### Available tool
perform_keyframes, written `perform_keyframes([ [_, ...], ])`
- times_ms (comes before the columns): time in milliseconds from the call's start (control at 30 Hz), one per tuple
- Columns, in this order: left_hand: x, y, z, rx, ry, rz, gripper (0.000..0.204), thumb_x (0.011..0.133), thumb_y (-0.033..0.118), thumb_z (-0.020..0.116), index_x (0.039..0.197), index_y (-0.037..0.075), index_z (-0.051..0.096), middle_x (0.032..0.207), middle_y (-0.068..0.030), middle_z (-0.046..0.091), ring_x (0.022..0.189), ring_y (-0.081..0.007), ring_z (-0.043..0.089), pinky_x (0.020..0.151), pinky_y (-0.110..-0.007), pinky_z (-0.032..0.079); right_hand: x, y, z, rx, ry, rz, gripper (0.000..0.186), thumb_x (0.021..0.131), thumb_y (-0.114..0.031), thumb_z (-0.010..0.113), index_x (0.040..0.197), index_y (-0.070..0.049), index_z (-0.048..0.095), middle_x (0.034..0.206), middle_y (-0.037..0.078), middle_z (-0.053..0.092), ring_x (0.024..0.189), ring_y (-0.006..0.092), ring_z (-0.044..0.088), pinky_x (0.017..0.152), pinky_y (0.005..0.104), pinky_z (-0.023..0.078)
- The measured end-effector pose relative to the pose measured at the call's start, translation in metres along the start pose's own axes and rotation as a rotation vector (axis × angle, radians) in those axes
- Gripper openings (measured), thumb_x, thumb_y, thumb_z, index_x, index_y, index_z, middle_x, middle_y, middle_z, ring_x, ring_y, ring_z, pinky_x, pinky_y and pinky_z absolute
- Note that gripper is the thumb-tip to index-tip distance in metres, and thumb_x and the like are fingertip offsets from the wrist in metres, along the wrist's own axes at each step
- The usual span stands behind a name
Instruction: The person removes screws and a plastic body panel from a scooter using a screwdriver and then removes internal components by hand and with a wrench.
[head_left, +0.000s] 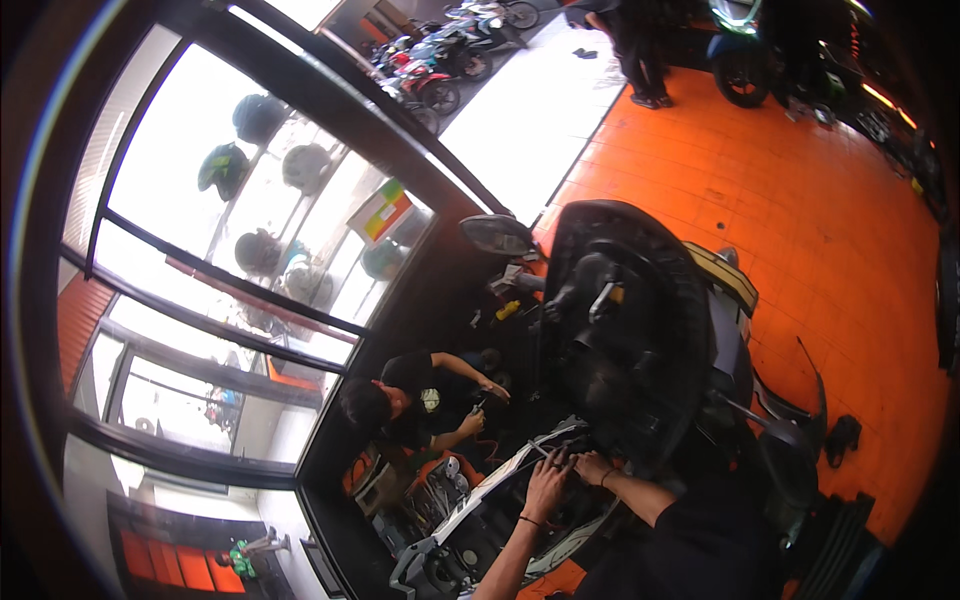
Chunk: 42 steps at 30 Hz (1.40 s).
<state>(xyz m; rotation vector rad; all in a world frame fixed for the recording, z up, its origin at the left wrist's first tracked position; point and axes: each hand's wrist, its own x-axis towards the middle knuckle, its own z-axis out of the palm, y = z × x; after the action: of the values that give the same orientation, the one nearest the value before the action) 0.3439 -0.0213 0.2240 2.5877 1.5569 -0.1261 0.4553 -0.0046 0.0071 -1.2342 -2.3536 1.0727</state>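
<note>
A scooter with white side panels (pixel 503 474) stands in front of me, its black seat (pixel 625 340) tipped up so that the underside shows. At the opened body just below the seat, my left hand (pixel 545 482) reaches in with fingers bent over dark parts. Close beside it, my right hand (pixel 592 468) is closed, its fingertips partly hidden. What either hand grips is too dark and small to make out. A mirror (pixel 497 235) sticks out left of the seat, and another mirror (pixel 790 447) shows at its right.
Left of the scooter a co-worker (pixel 405 400) in dark clothes crouches near a heap of tools (pixel 435 500). Behind is a window frame (pixel 285 345) with helmets on shelves. Orange tiled floor (pixel 780 250) spreads to the right. Parked motorcycles (pixel 440 65) and another person (pixel 640 50) are farther off.
</note>
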Motion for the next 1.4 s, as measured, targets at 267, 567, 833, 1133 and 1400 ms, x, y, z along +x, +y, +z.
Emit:
perform_keyframes([
  [267, 0.003, 0.012, -0.010, -0.099, -0.501, -0.653, 0.036, 0.086, 0.033, 0.063, 0.111, 0.008, 0.068, 0.112, -0.0121, 0.068, 0.106, -0.0252, 0.063, 0.081, -0.038, 0.051, -0.022, -0.019, -0.028, 0.010, -0.114, -0.135, 0.021, 0.097, -0.027, 0.049, 0.109, -0.012, 0.057, 0.102, 0.011, 0.067, 0.099, 0.0323, 0.064, 0.091, 0.0476, 0.042],
  [567, 0.000, 0.016, -0.014, -0.132, 0.058, -0.188, 0.049, 0.086, 0.022, 0.060, 0.132, 0.006, 0.054, 0.133, -0.0242, 0.054, 0.117, -0.0315, 0.059, 0.093, -0.039, 0.048, -0.014, 0.018, 0.000, -0.164, -0.014, -0.186, 0.026, 0.093, -0.029, 0.055, 0.107, -0.007, 0.058, 0.103, 0.014, 0.068, 0.101, 0.0309, 0.064, 0.092, 0.0472, 0.042],
  [833, -0.028, 0.005, 0.004, -0.023, -0.036, -0.205, 0.071, 0.085, 0.015, 0.056, 0.150, 0.004, 0.031, 0.145, -0.0218, 0.044, 0.118, -0.0305, 0.053, 0.098, -0.040, 0.041, -0.018, -0.002, -0.020, -0.109, -0.085, -0.137, 0.021, 0.094, -0.026, 0.055, 0.102, -0.007, 0.058, 0.098, 0.014, 0.068, 0.094, 0.0319, 0.064, 0.087, 0.0465, 0.043],
  [1133, -0.015, 0.024, 0.014, -0.123, -0.289, -0.672, 0.021, 0.086, 0.029, 0.063, 0.080, 0.010, 0.070, 0.090, -0.0071, 0.071, 0.104, -0.0235, 0.057, 0.079, -0.039, 0.042, -0.026, -0.017, -0.029, -0.127, -0.180, -0.198, 0.021, 0.090, -0.025, 0.059, 0.101, -0.008, 0.063, 0.097, 0.012, 0.067, 0.095, 0.0315, 0.063, 0.089, 0.0458, 0.043],
  [1400, -0.010, 0.043, -0.005, -0.137, 0.189, -0.222, 0.057, 0.087, 0.022, 0.060, 0.141, 0.011, 0.046, 0.144, -0.0139, 0.046, 0.128, -0.0295, 0.047, 0.103, -0.045, 0.039, -0.024, 0.002, -0.014, -0.095, -0.033, -0.205, 0.037, 0.090, -0.026, 0.056, 0.123, -0.009, 0.061, 0.118, 0.010, 0.067, 0.106, 0.0298, 0.061, 0.092, 0.0448, 0.042],
])
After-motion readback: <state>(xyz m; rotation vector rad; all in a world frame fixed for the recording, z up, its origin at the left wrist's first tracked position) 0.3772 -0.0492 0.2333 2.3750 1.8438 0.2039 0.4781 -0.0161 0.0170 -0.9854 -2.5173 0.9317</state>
